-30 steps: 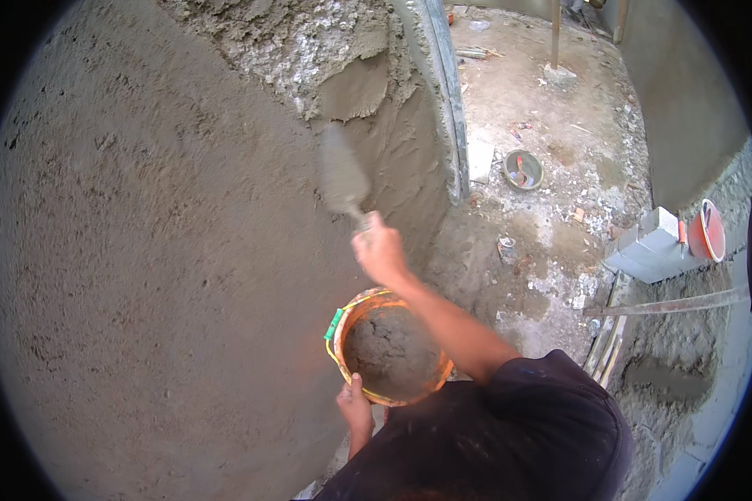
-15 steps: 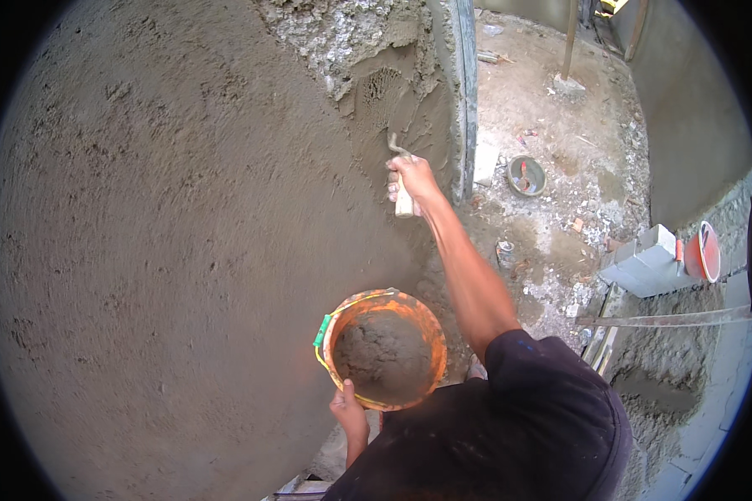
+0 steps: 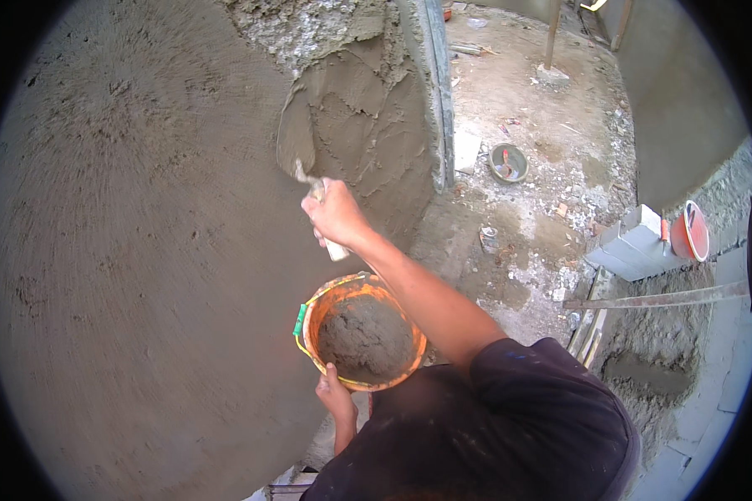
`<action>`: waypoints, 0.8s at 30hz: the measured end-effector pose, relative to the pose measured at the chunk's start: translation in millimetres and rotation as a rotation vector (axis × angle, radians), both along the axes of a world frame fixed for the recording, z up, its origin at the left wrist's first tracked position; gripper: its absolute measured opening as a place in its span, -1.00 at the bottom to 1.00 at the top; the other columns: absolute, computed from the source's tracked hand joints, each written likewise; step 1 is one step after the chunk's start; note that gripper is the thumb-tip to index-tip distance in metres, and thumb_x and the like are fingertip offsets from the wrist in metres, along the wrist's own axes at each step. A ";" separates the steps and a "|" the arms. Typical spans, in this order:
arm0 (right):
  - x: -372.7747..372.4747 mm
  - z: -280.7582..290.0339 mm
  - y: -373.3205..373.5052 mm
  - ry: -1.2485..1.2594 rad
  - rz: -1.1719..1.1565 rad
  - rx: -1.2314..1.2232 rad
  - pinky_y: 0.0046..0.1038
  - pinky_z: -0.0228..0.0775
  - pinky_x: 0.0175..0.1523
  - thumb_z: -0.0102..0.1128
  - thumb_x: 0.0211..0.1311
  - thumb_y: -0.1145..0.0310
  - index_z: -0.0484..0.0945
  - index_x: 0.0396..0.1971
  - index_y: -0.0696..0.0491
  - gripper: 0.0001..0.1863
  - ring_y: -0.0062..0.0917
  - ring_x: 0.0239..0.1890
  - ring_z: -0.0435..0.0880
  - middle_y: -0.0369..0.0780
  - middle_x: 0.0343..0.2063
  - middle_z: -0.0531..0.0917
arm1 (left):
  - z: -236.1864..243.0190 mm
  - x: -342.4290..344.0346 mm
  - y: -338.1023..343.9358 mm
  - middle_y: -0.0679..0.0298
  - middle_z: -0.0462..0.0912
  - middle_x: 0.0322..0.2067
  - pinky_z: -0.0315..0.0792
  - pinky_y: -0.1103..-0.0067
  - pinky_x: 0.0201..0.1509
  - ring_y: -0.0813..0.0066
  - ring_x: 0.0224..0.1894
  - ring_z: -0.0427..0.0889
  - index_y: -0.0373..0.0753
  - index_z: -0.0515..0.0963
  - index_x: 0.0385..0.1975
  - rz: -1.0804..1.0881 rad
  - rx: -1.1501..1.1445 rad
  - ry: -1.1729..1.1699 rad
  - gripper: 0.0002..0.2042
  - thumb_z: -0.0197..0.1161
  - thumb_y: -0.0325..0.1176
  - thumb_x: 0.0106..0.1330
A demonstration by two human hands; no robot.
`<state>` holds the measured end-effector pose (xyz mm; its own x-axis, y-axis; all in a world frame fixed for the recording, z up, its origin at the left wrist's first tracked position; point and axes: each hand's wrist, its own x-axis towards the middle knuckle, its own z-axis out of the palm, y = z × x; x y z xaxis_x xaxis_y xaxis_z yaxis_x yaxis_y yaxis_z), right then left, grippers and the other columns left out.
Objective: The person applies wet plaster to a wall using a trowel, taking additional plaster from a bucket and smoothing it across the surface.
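My right hand (image 3: 336, 215) grips the handle of a trowel (image 3: 297, 146) whose grey, mortar-coated blade lies flat against the wall (image 3: 125, 250). The blade sits at the edge of a fresh patch of wet mortar (image 3: 368, 117), just below bare rough masonry (image 3: 301, 25). My left hand (image 3: 334, 397) holds the near rim of an orange bucket (image 3: 309, 321) part full of grey mortar (image 3: 366, 338), held close to my chest below the right forearm.
A metal guide strip (image 3: 439, 92) runs down the wall's right edge. On the rubble-strewn ground lie a small grey bowl (image 3: 508, 163), grey blocks (image 3: 631, 250), an orange bucket (image 3: 692, 234) and a long straightedge (image 3: 656, 298). A mortar heap (image 3: 647, 371) lies at right.
My right hand swung the trowel from the upper right edge of the patch down and left, spreading mortar across it. The bucket stayed in my left hand.
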<state>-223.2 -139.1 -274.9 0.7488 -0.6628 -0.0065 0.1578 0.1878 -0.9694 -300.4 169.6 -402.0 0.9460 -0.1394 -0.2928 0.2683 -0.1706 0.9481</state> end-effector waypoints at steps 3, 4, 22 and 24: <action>-57.7 -27.0 10.4 0.186 0.141 -0.230 -0.21 0.50 -0.45 0.15 0.14 0.32 0.47 -0.27 0.32 -0.67 -0.22 -0.63 0.65 -0.03 -0.66 0.59 | 3.3 0.7 -2.2 0.35 0.49 -0.48 0.37 0.56 -0.32 0.60 -0.41 0.43 -0.34 0.48 -0.40 -0.012 0.011 -0.011 -0.72 0.13 -0.22 0.44; -85.8 -43.7 14.0 0.287 0.178 -0.441 -0.19 0.51 -0.35 0.16 0.12 0.26 0.49 -0.25 0.30 -0.63 -0.16 -0.55 0.67 0.00 -0.60 0.62 | 1.3 3.0 -0.4 0.36 0.49 -0.48 0.37 0.56 -0.31 0.61 -0.41 0.43 -0.35 0.50 -0.40 -0.046 0.033 -0.043 -0.71 0.13 -0.22 0.43; -179.7 -98.7 13.7 1.209 0.804 -1.534 -0.26 0.60 -0.15 0.00 0.29 0.43 0.48 0.04 0.18 -0.66 -0.25 -0.28 0.75 -0.09 -0.37 0.72 | -2.7 -36.4 -11.7 0.50 0.25 -0.68 0.13 0.58 -0.52 0.73 -0.55 0.17 -0.35 0.43 -0.58 -0.327 0.063 -0.161 -0.67 0.23 -0.27 0.38; -183.1 -116.5 4.2 1.248 0.897 -1.460 -0.25 0.60 -0.14 -0.02 0.29 0.45 0.57 -0.08 0.16 -0.73 -0.24 -0.25 0.75 -0.07 -0.34 0.72 | 1.9 -44.7 -18.3 0.46 0.23 -0.70 0.13 0.58 -0.53 0.73 -0.56 0.16 -0.35 0.42 -0.58 -0.363 0.042 -0.193 -0.68 0.23 -0.29 0.37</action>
